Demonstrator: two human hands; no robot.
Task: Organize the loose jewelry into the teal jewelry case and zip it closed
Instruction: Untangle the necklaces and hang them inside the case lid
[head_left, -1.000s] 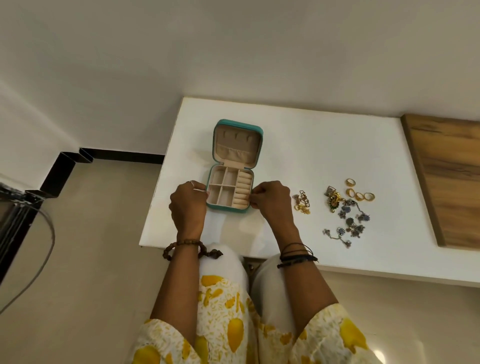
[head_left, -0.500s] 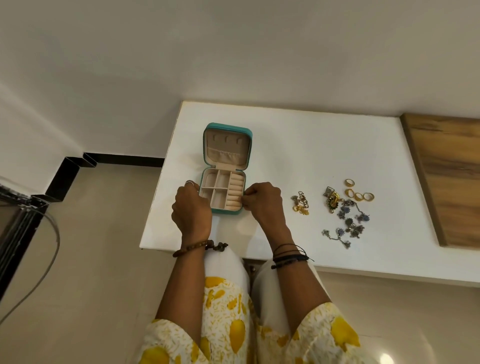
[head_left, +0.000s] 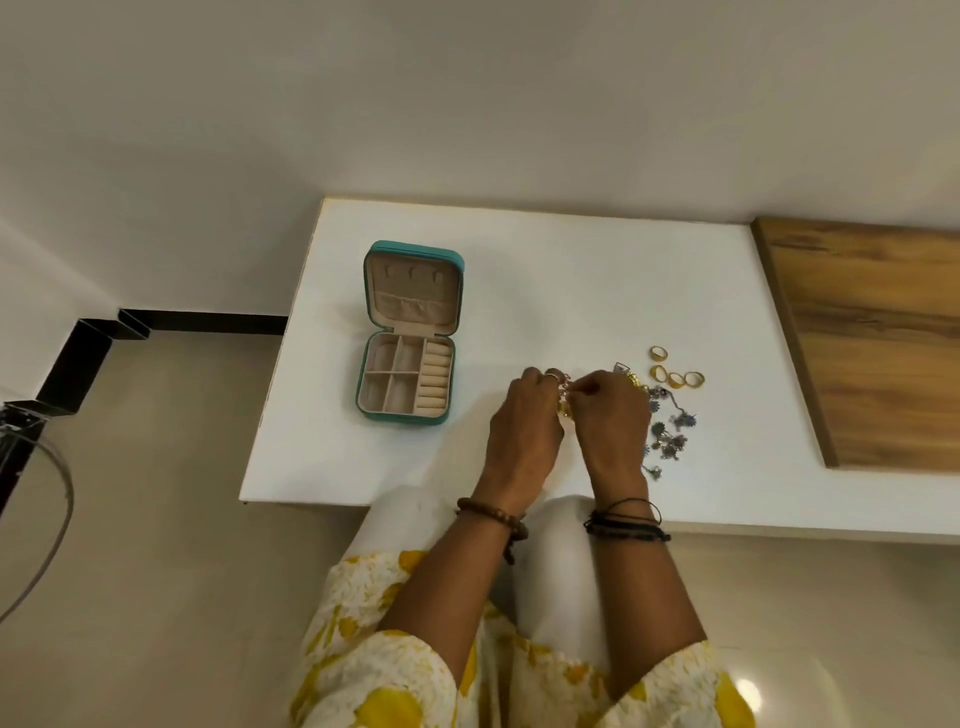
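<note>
Hands (head_left: 524, 421) (head_left: 610, 421) pinch gold piece (head_left: 563, 408) w/ case (head_left: 408, 332) open.

Jewelry case (head_left: 408, 332) open on table (head_left: 571, 270), left; loose jewelry (head_left: 670, 426) right; hands (head_left: 524, 431) between; rings (head_left: 675, 371) behind jewelry.

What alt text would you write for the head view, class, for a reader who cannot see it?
Both hands, left and right, pinch a small gold piece between them over a white table. An open teal case lies to their left with empty compartments, and gold rings and blue-grey jewelry lie loose to their right.
</note>
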